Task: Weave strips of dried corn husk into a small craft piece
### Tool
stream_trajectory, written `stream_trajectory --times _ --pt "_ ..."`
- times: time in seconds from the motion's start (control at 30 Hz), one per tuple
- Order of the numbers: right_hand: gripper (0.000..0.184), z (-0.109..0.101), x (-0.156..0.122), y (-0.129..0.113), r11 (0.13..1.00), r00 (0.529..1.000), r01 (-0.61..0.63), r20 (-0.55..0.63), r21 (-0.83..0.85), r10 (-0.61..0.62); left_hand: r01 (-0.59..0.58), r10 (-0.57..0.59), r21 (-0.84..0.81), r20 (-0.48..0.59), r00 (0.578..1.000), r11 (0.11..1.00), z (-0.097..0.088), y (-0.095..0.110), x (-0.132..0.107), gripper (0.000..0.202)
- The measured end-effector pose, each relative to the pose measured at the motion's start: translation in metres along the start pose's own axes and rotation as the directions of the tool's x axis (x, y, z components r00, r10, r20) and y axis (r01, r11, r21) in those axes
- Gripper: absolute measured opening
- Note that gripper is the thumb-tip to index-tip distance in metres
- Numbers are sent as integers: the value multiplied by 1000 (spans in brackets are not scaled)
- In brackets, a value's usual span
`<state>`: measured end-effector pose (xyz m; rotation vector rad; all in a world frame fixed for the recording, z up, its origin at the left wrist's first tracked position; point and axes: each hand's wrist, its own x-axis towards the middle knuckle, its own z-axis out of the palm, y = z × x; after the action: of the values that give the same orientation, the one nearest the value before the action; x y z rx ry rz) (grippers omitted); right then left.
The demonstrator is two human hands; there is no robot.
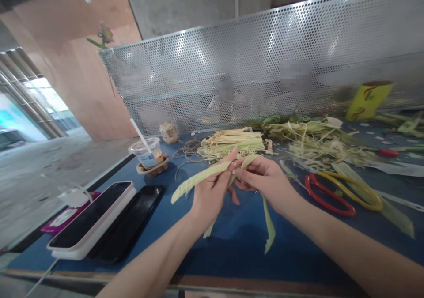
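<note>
Above the blue table (238, 240), my left hand (212, 190) pinches a pale green corn husk strip (195, 181) that sticks out to the left. My right hand (263, 179) is closed on the same bundle of husk strips from the right, fingertips meeting the left hand's. More husk strips (269, 227) hang down from the hands toward the table. Both hands hover a little above the table surface.
A pile of husks (232, 143) and loose shreds (314, 145) lie behind the hands. Red and yellow scissors (341, 194) lie to the right. Two phones (99, 218) and a plastic cup with a straw (147, 152) are at left. A perforated metal screen (265, 68) closes the back.
</note>
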<state>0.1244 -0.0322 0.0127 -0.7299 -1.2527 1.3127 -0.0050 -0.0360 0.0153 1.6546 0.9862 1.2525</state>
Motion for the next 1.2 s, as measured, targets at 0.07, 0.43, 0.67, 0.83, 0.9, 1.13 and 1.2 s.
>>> stream_trajectory --times 0.07,0.43,0.67,0.83,0.9,1.13,1.2 --pt "26 -1 0 0 999 1000 -16 -14 -39 15 -11 11 31 21 1000 999 -3 3 1 27" --pt "16 -4 -2 1 902 980 145 -70 -408 -189 -41 69 216 -124 990 976 -9 8 4 37" --pt "20 -15 3 -2 917 976 72 -161 -392 -146 24 -38 86 162 986 996 -15 10 14 18" --pt "22 -18 6 -5 932 973 77 -176 -355 -147 45 -35 -66 152 988 997 -15 8 14 44" --pt "22 -18 6 -5 927 969 90 -182 -364 -166 54 -36 -109 159 987 993 -15 7 13 61" --pt "38 -20 7 -2 955 986 110 -92 -274 -140 117 -95 -99 201 975 988 -14 6 13 66" --pt "33 -20 7 -1 960 991 96 -61 -261 -115 110 -93 -85 191 977 990 -13 5 14 60"
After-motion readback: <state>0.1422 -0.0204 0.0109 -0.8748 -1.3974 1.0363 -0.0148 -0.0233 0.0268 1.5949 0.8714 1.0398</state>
